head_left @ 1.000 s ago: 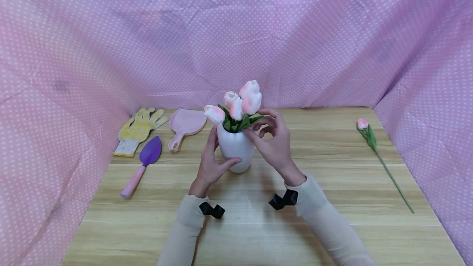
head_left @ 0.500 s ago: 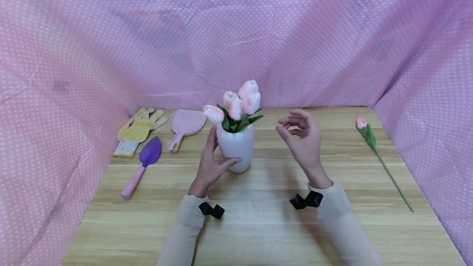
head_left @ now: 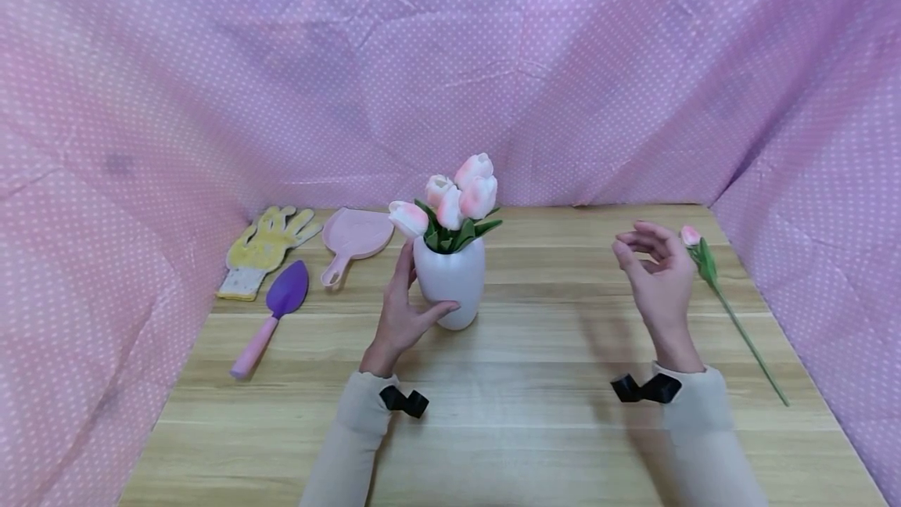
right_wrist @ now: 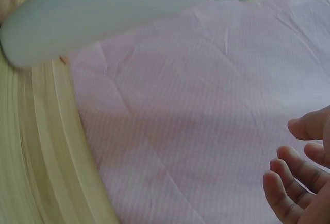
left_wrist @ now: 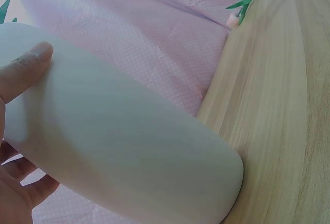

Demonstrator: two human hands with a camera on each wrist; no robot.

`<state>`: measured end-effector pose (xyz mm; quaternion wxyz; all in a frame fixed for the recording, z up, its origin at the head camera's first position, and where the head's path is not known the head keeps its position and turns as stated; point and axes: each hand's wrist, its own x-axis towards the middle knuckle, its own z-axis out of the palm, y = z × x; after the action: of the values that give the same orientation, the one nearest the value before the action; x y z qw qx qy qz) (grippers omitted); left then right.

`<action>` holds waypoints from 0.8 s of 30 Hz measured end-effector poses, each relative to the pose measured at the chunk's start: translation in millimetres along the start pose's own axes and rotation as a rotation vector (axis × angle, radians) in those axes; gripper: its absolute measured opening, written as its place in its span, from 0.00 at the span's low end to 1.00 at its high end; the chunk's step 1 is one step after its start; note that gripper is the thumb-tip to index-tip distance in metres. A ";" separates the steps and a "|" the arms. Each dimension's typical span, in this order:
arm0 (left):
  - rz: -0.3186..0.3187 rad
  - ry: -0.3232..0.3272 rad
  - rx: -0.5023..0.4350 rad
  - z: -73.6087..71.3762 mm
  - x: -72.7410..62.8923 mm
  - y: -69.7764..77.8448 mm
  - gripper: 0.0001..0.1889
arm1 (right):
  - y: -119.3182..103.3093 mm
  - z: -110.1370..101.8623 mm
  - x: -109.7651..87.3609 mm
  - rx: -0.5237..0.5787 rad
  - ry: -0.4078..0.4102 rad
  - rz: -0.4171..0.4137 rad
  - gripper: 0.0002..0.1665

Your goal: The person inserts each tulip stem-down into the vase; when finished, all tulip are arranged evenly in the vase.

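Observation:
A white vase (head_left: 454, 282) stands upright on the wooden table, with several pink-and-white tulips (head_left: 450, 208) and green leaves in its mouth. My left hand (head_left: 401, 321) grips its left side, the thumb across the front and the fingers round the back; in the left wrist view the thumb presses the white wall (left_wrist: 129, 131). Well right of the vase, my right hand (head_left: 662, 280) hovers above the table with loosely bent fingers and nothing in them. Just beyond it lies a single tulip (head_left: 707, 263), bloom away from me and long stem running toward the near right.
On the left lie a yellow-and-white glove (head_left: 262, 249), a purple trowel (head_left: 285, 289) with a pink handle, and a pink dustpan-shaped scoop (head_left: 357, 233). Pink dotted cloth (head_left: 450, 69) rises behind the table and along both sides.
My right hand has come away from the leaves at the vase's mouth and travelled right, close to the lone tulip. The left hand and the vase have stayed in place.

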<state>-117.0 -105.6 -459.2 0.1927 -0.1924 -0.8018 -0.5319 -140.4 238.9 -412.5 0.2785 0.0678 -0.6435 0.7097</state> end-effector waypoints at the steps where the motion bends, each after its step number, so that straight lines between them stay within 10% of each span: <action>1: -0.003 -0.001 0.000 0.1 0.1 -0.2 0.61 | 1.5 -6.4 1.4 0.005 0.016 -0.001 0.19; 24: -0.013 -0.005 0.004 0.2 0.5 -0.3 0.61 | 30.5 -135.4 13.5 -0.480 0.334 0.213 0.18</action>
<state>-117.6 -105.5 -459.3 0.1875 -0.1882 -0.8046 -0.5311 -130.9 371.3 -455.1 0.3126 -0.1853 -0.7415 0.5640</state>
